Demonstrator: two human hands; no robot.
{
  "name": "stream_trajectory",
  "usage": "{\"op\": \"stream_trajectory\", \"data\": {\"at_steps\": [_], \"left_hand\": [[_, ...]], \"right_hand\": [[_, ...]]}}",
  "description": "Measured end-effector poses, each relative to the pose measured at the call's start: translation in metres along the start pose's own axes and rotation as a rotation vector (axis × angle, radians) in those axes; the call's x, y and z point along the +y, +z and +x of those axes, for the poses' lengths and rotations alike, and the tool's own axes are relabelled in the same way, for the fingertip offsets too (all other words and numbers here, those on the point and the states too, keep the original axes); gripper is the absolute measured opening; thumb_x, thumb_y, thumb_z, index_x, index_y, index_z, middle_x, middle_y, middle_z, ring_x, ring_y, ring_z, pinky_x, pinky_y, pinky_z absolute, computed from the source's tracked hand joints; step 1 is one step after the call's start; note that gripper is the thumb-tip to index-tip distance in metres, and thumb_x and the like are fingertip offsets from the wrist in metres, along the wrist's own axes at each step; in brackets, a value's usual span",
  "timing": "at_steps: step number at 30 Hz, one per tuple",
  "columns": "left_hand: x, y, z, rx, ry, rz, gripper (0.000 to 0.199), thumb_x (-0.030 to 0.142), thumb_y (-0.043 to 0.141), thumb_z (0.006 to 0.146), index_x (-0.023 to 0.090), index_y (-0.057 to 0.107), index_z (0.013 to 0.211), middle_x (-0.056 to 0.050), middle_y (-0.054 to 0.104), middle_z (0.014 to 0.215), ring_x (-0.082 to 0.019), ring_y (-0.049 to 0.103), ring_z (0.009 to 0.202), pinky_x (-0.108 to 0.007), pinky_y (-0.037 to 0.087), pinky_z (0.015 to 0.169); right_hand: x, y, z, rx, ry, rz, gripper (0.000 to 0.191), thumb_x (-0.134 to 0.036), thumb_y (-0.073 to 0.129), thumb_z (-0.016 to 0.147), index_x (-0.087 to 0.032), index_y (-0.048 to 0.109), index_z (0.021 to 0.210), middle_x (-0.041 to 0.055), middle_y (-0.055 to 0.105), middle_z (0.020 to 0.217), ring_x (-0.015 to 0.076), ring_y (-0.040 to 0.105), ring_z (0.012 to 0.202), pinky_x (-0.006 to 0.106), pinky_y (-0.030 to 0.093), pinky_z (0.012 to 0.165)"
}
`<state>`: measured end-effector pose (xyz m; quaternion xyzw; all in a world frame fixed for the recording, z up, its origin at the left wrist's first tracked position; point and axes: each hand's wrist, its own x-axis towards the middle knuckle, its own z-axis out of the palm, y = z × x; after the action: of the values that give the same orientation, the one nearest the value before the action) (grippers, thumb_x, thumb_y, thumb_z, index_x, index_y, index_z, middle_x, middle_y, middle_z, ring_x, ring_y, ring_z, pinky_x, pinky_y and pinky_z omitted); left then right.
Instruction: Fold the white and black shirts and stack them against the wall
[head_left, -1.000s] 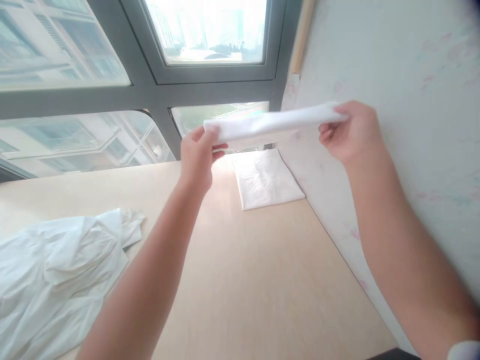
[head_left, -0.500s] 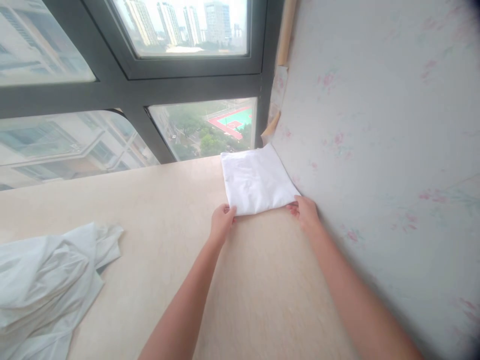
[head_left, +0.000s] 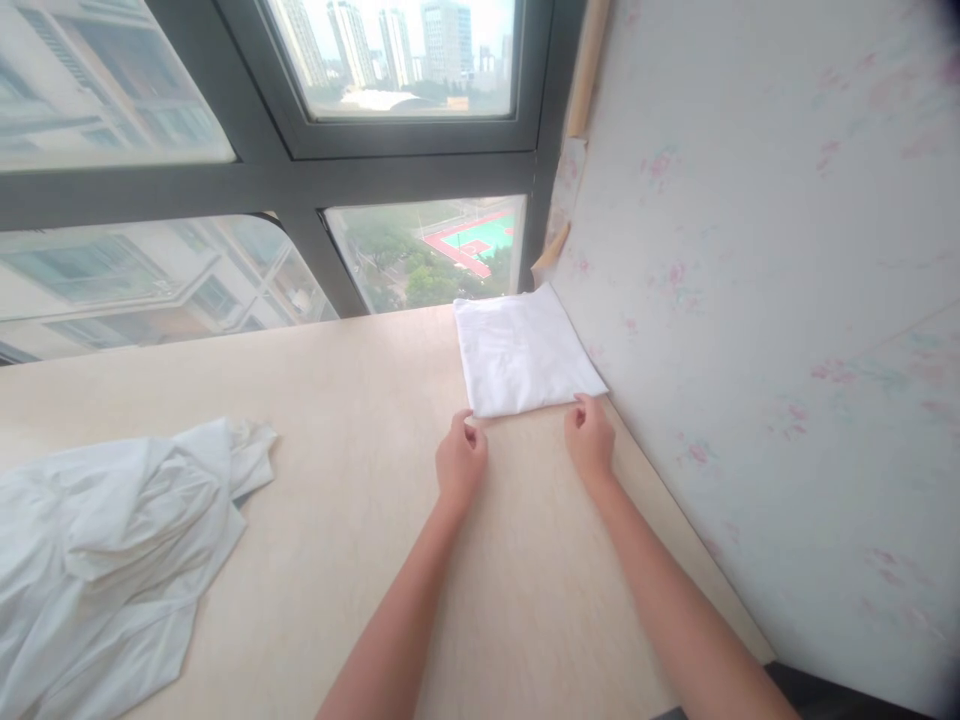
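A folded white cloth (head_left: 525, 352) lies flat on the pale wooden surface (head_left: 330, 560), in the corner between window and wall. At its near left corner is my left hand (head_left: 461, 460), fingers curled in, with a fingertip touching the edge. My right hand (head_left: 591, 440) is curled too, its index finger at the near edge close to the right corner. Neither hand seems to grip the cloth; both look closed with nothing in them. A crumpled white cloth (head_left: 127, 560) is spread at the left.
The dark window frame (head_left: 420, 175) runs along the back edge of the surface. On the right rises a flowered wall (head_left: 750, 300), with torn, peeling paper (head_left: 566, 185) beside the frame. A dark object (head_left: 840, 692) shows at the bottom right.
My right hand has shifted left and its fingers have come out from under the cloth's edge. My left hand has curled and let go of its corner. The view has shifted slightly left.
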<state>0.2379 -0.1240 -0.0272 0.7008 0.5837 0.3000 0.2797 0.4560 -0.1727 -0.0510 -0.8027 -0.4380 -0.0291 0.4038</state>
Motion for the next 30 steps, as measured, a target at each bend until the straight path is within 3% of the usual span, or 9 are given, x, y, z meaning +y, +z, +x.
{"op": "stream_trajectory", "data": {"at_steps": [2, 6, 8, 10, 16, 20, 23, 25, 30], "left_hand": [[-0.004, -0.006, -0.013, -0.035, 0.030, 0.008, 0.032, 0.022, 0.046, 0.089, 0.020, 0.059, 0.118, -0.001, 0.067, 0.081, -0.018, 0.063, 0.075, -0.029, 0.041, 0.070], [-0.012, -0.017, -0.036, -0.105, 0.098, 0.013, 0.020, 0.023, 0.047, 0.090, 0.021, 0.065, 0.099, -0.004, 0.070, 0.089, -0.019, 0.064, 0.082, -0.031, 0.044, 0.076], [-0.014, -0.021, -0.047, -0.120, 0.125, 0.011, 0.020, 0.022, 0.046, 0.090, 0.021, 0.065, 0.098, -0.005, 0.070, 0.092, -0.019, 0.063, 0.083, -0.031, 0.044, 0.077], [-0.017, -0.024, -0.057, -0.126, 0.144, 0.012, 0.020, 0.021, 0.046, 0.090, 0.021, 0.065, 0.098, -0.005, 0.069, 0.092, -0.019, 0.063, 0.082, -0.031, 0.045, 0.077], [-0.025, -0.036, -0.084, -0.138, 0.177, 0.007, 0.019, 0.020, 0.046, 0.090, 0.020, 0.064, 0.096, -0.005, 0.067, 0.090, -0.018, 0.061, 0.079, -0.030, 0.044, 0.074], [-0.029, -0.046, -0.104, -0.137, 0.180, -0.012, 0.019, 0.018, 0.046, 0.090, 0.020, 0.064, 0.096, -0.005, 0.066, 0.090, -0.017, 0.061, 0.078, -0.029, 0.045, 0.073], [-0.033, -0.055, -0.121, -0.143, 0.175, -0.026, 0.019, 0.018, 0.045, 0.091, 0.020, 0.064, 0.096, -0.005, 0.066, 0.090, -0.016, 0.060, 0.078, -0.029, 0.045, 0.072], [-0.037, -0.062, -0.133, -0.152, 0.169, -0.029, 0.019, 0.019, 0.046, 0.091, 0.021, 0.065, 0.096, -0.005, 0.066, 0.089, -0.016, 0.060, 0.078, -0.028, 0.045, 0.071], [-0.051, -0.087, -0.162, -0.151, 0.124, -0.070, 0.019, 0.021, 0.047, 0.092, 0.021, 0.065, 0.096, -0.005, 0.066, 0.086, -0.016, 0.058, 0.077, -0.027, 0.044, 0.068]], "right_hand": [[-0.007, -0.003, -0.006, -0.044, -0.198, -0.083, 0.036, -0.021, 0.041, 0.089, -0.012, 0.065, 0.116, 0.0165, 0.066, 0.111, 0.0249, 0.059, 0.105, 0.039, 0.045, 0.094], [-0.019, -0.006, -0.011, -0.185, -0.532, -0.286, 0.044, -0.025, 0.049, 0.090, -0.017, 0.058, 0.133, 0.0159, 0.046, 0.148, 0.0319, 0.033, 0.140, 0.053, 0.022, 0.115], [-0.020, -0.004, -0.012, -0.239, -0.522, -0.344, 0.050, -0.031, 0.052, 0.090, -0.017, 0.054, 0.138, 0.0170, 0.040, 0.152, 0.0347, 0.028, 0.142, 0.058, 0.018, 0.115], [-0.018, 0.000, -0.013, -0.247, -0.412, -0.366, 0.052, -0.037, 0.050, 0.092, -0.014, 0.053, 0.139, 0.0203, 0.040, 0.151, 0.0360, 0.029, 0.141, 0.058, 0.022, 0.113], [-0.011, 0.002, -0.014, -0.116, -0.109, -0.324, 0.056, -0.045, 0.043, 0.095, -0.007, 0.054, 0.134, 0.0275, 0.039, 0.147, 0.0391, 0.031, 0.138, 0.056, 0.030, 0.108], [-0.007, 0.000, -0.013, -0.090, -0.043, -0.298, 0.057, -0.043, 0.045, 0.093, -0.005, 0.052, 0.134, 0.0284, 0.041, 0.144, 0.0383, 0.033, 0.137, 0.054, 0.031, 0.108], [-0.002, -0.001, -0.016, -0.074, -0.102, -0.261, 0.052, -0.038, 0.044, 0.092, -0.007, 0.053, 0.133, 0.0270, 0.042, 0.144, 0.0365, 0.035, 0.136, 0.053, 0.034, 0.107], [0.002, -0.002, -0.024, -0.106, -0.224, -0.241, 0.050, -0.035, 0.043, 0.092, -0.008, 0.054, 0.132, 0.0248, 0.044, 0.144, 0.0346, 0.036, 0.136, 0.052, 0.035, 0.107], [0.000, -0.007, -0.074, -0.251, -0.561, -0.231, 0.046, -0.030, 0.041, 0.094, -0.007, 0.056, 0.132, 0.0198, 0.051, 0.141, 0.0297, 0.042, 0.135, 0.047, 0.037, 0.111]]}}
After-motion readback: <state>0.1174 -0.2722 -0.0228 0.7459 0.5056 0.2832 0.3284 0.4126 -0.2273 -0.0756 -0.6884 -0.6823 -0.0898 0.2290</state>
